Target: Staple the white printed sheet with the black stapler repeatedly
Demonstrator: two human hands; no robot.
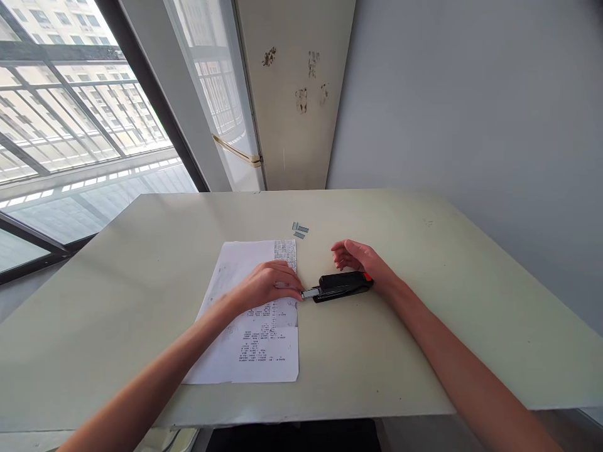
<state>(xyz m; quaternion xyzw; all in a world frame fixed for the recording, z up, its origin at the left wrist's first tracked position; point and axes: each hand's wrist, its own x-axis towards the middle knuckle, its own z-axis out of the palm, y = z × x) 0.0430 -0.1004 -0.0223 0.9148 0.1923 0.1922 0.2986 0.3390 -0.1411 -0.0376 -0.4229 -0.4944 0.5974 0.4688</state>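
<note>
A black stapler with a red part at its right end lies on the table, its metal staple tray sticking out to the left. My left hand rests over the printed paper, with thumb and fingertips closed on the end of that metal tray. At the stapler's right end is my right hand, its wrist beside the red part; the fingers are loosely curled and apart, holding nothing. Several staple strips lie beyond the paper's top right corner.
The pale table runs up to a grey wall on the right. Beyond its far edge stands a white cabinet with a gold handle. Windows are at the left.
</note>
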